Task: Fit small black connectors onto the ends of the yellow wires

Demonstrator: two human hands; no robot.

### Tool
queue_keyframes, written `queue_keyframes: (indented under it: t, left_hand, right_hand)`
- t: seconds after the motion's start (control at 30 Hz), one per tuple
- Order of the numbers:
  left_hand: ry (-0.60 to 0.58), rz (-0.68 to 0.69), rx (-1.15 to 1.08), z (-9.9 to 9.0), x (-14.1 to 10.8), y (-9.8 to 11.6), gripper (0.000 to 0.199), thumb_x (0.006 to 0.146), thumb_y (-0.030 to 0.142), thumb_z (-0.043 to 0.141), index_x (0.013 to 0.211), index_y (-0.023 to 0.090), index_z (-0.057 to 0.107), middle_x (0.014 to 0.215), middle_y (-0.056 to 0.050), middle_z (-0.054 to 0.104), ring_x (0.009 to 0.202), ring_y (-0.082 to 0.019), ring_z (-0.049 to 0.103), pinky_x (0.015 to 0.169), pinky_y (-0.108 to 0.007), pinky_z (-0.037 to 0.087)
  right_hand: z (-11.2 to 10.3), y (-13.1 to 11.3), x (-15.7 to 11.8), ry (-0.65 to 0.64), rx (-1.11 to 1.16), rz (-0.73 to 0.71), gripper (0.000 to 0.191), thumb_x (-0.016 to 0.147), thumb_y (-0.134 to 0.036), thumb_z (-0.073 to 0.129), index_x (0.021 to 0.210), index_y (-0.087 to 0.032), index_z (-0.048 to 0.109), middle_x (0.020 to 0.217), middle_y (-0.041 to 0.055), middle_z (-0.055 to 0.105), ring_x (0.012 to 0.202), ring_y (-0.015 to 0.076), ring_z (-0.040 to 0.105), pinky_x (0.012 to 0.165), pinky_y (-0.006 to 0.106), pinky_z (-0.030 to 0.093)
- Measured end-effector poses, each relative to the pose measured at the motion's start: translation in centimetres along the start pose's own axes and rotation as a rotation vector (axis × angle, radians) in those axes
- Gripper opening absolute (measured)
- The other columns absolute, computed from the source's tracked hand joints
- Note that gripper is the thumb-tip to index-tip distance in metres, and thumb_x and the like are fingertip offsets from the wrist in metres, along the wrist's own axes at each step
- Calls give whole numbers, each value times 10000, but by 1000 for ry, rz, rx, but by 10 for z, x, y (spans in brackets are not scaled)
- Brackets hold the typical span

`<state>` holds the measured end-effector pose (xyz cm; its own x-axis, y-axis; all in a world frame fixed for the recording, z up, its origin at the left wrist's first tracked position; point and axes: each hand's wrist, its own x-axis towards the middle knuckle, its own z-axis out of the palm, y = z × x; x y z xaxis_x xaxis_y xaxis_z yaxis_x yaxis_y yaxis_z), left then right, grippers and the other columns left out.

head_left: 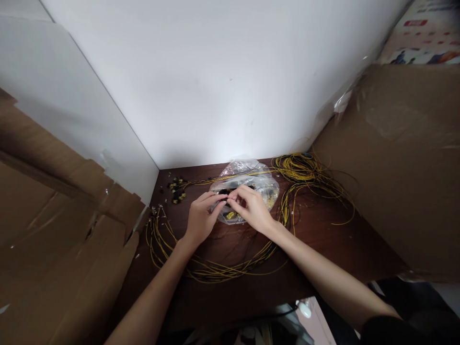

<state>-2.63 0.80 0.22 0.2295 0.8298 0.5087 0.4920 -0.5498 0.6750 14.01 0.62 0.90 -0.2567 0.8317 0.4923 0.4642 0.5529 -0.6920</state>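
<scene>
My left hand and my right hand meet fingertip to fingertip over a clear plastic bag. Both are closed in a pinch on a small dark piece, mostly hidden by the fingers and too small to name. Inside or on the bag lie small black and yellow parts. Behind the left hand sits a cluster of black and yellow connectors, with wires running right from it. A loop of yellow and black wires curves on the table in front of my hands.
A larger coil of yellow and black wires lies at the back right of the dark wooden table. Cardboard borders the left side, a large cardboard box the right. A white wall stands behind.
</scene>
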Motion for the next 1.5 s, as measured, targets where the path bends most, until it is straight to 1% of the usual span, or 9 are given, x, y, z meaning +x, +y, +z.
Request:
queue_keyframes:
  t: [0.17, 0.33, 0.53, 0.67, 0.77, 0.93, 1.1, 1.33, 1.5]
  left_hand:
    - [-7, -37, -70, 1, 1, 3, 153, 803, 206, 578, 895, 183, 698, 793, -36, 619, 656, -122, 529, 581, -229, 403]
    - [-4, -65, -167, 2, 1, 3, 165, 802, 220, 576, 891, 179, 708, 694, -9, 565, 552, -92, 441, 518, -214, 336]
    - [0, -125, -219, 0, 3, 3, 180, 772, 242, 604, 899, 180, 717, 583, 21, 492, 526, -92, 377, 525, -216, 312]
    - [-44, -167, -259, -4, 4, 6, 186, 769, 243, 594, 889, 170, 715, 617, 10, 555, 542, -89, 393, 528, -212, 313]
    - [-79, -161, -269, -6, 5, 7, 183, 762, 244, 600, 884, 171, 715, 551, 32, 489, 513, -80, 351, 506, -208, 286]
    - [-40, -132, -243, -4, 5, 5, 165, 753, 243, 613, 862, 173, 715, 546, 38, 439, 502, -79, 326, 494, -216, 263]
    - [14, -142, -230, 0, 3, 2, 161, 754, 239, 617, 858, 159, 711, 564, 36, 417, 500, -77, 318, 492, -214, 260]
    - [41, -150, -220, 0, 3, 1, 154, 753, 215, 614, 854, 142, 704, 567, 40, 391, 501, -72, 313, 494, -213, 256]
    - [21, -123, -197, -1, 3, 0, 151, 761, 211, 612, 866, 159, 708, 558, 42, 371, 517, -81, 327, 505, -216, 266]
  right_hand:
    - [0, -2, 1, 11, 137, 68, 80, 802, -161, 540, 877, -164, 568, 736, 11, 555, 654, 120, 513, 607, 236, 413]
    - [6, 6, 3, 13, 370, 205, 148, 746, -236, 625, 860, -165, 563, 682, -8, 561, 625, 111, 524, 597, 235, 432]
    - [10, 9, 5, 12, 700, 371, 269, 630, -351, 732, 724, -171, 555, 590, -24, 556, 511, 93, 498, 519, 241, 431]
    - [8, 7, 5, -28, 843, 439, 265, 604, -336, 758, 688, -163, 575, 561, -24, 592, 490, 84, 507, 511, 235, 427]
    - [8, 7, 4, -41, 914, 467, 244, 602, -306, 765, 691, -162, 590, 567, -27, 605, 492, 77, 512, 512, 228, 427]
    - [10, 6, 4, -28, 923, 503, 243, 590, -304, 773, 670, -162, 593, 560, -32, 596, 493, 75, 506, 507, 221, 423]
    - [9, 2, 5, -10, 849, 454, 206, 634, -334, 741, 666, -159, 639, 535, -31, 573, 494, 74, 479, 496, 216, 393]
    - [4, -1, 6, -37, 819, 446, 180, 635, -294, 738, 763, -175, 697, 707, 9, 666, 586, 94, 537, 568, 239, 426]
    - [5, 0, 7, 7, 837, 468, 240, 595, -265, 759, 779, -171, 637, 606, -29, 607, 524, 78, 505, 528, 224, 404]
